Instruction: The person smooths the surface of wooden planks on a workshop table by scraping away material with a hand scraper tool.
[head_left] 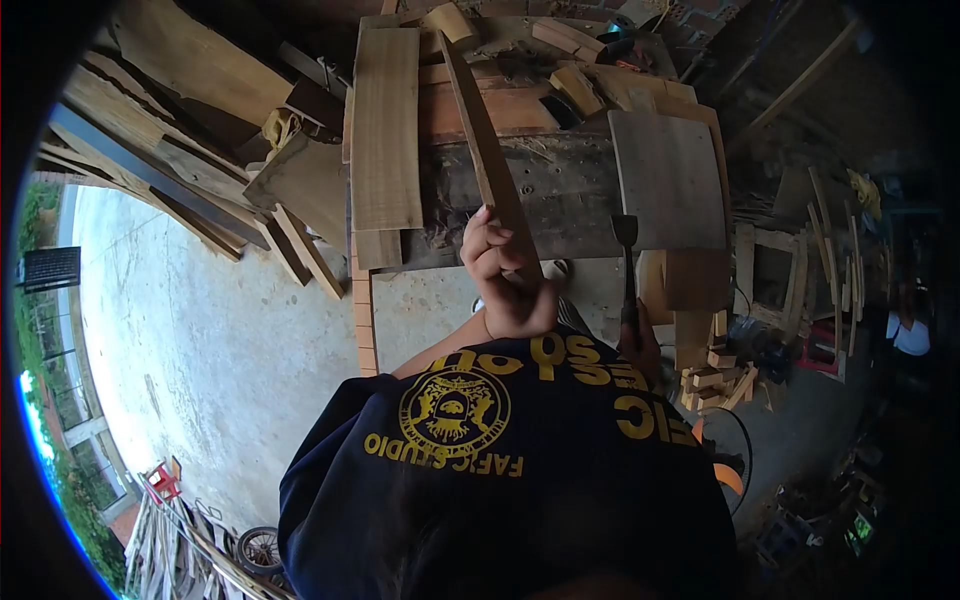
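In the head view my left hand [508,280] is closed around the near end of a long, narrow wooden board [490,150]. The board is held tilted on edge, and it reaches away over the workbench [570,190]. My right hand [640,345], in shadow near my body, grips the handle of a dark scraper-like tool [625,240]. Its flat, flared blade points up, away from me. A pale wide plank [388,130] lies on the bench left of the held board, and a greyish panel [668,170] lies to its right.
Wood blocks [577,92] and offcuts sit toward the bench's far side. Large boards [170,130] lean at the left. Small wood pieces [718,380] are piled on the floor at right, near a wooden frame [770,265]. A wheel [260,550] shows at lower left.
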